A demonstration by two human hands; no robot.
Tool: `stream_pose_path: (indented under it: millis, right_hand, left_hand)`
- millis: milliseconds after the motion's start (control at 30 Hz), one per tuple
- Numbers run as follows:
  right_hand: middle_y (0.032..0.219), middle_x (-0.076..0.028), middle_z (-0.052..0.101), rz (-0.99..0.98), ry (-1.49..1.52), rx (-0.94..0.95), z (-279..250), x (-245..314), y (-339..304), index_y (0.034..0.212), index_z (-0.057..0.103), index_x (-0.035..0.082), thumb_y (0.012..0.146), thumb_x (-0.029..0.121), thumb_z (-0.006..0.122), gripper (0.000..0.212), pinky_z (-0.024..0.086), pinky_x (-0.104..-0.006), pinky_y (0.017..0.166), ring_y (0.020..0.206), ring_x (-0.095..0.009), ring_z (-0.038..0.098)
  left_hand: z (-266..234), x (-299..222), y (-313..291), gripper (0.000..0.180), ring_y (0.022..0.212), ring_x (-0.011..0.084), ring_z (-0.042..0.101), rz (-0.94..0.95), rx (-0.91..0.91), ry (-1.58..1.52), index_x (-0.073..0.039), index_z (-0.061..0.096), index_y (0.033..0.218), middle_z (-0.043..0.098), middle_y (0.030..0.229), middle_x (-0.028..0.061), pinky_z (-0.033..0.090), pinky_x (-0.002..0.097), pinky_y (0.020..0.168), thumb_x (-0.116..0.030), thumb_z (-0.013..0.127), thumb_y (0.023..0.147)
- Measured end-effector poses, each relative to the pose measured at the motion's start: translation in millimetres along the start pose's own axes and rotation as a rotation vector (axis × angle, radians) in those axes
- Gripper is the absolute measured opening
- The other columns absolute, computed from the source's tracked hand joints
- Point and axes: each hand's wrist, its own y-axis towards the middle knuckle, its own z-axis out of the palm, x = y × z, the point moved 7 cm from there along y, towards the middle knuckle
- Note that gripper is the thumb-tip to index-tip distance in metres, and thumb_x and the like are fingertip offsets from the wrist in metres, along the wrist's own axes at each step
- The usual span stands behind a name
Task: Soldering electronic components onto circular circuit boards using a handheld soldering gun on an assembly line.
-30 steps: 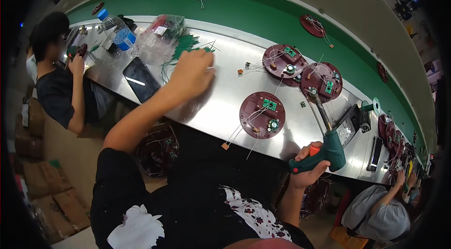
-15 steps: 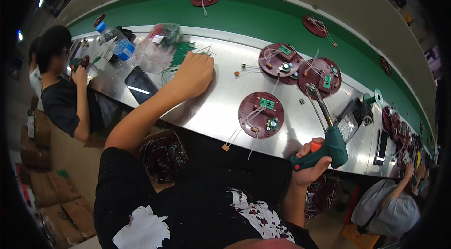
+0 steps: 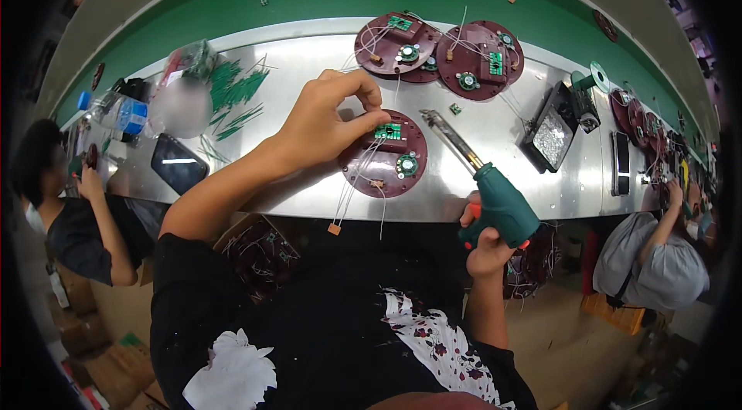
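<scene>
Left hand (image 3: 332, 112) narrow at disc (image 3: 389, 156), contents unclear | right hand (image 3: 488, 254) holding soldering gun (image 3: 502, 205), apart, by bench edge (image 3: 433, 217)

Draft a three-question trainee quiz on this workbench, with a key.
1. Which hand holds the green tool?
2. True or false: the bottle has a blue cap.
3. Which thing is the left hand nearest? A) the phone; B) the spool; C) a maroon disc.

Key: 1. The right hand. 2. True. 3. C.
</scene>
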Motion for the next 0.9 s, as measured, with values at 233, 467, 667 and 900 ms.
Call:
stream_pose_path:
  millis: [233,467,667,900]
  right_hand:
    - [0.089,-0.009,0.065,0.017,-0.022,0.061,4,-4,-3,0.12,0.066,-0.005,0.101,0.063,0.06,0.071,0.044,-0.0271,0.059,0.069,-0.014,0.058]
    - [0.089,-0.009,0.065,0.07,-0.009,0.077,5,-3,-1,0.112,0.067,-0.008,0.098,0.058,0.069,0.068,0.048,-0.0268,0.061,0.07,-0.013,0.062]
    - [0.089,-0.009,0.066,0.109,0.009,0.07,6,-7,0,0.106,0.068,-0.01,0.093,0.059,0.075,0.071,0.051,-0.0263,0.063,0.071,-0.013,0.065]
    - [0.09,-0.01,0.066,0.092,-0.008,0.083,3,-10,-2,0.109,0.068,-0.01,0.092,0.061,0.075,0.073,0.05,-0.0261,0.062,0.07,-0.013,0.064]
  left_hand:
    - [13,-3,3,0.018,0.085,0.024,0.063,0.122,0.05,0.081,-0.005,0.071,0.089,0.073,0.086,0.0048,0.047,0.036,0.086,-0.008,0.087,0.081]
    - [15,-2,1,0.018,0.079,0.0213,0.063,0.135,0.047,0.064,-0.009,0.064,0.09,0.069,0.081,0.0024,0.041,0.0358,0.091,-0.011,0.082,0.087]
    - [15,-5,1,0.018,0.079,0.022,0.062,0.132,0.033,0.079,-0.009,0.064,0.09,0.068,0.082,0.0028,0.041,0.0362,0.09,-0.01,0.081,0.087]
    - [16,-5,-3,0.018,0.081,0.0232,0.062,0.131,0.009,0.08,-0.008,0.063,0.091,0.068,0.081,0.0034,0.041,0.0367,0.09,-0.009,0.08,0.087]
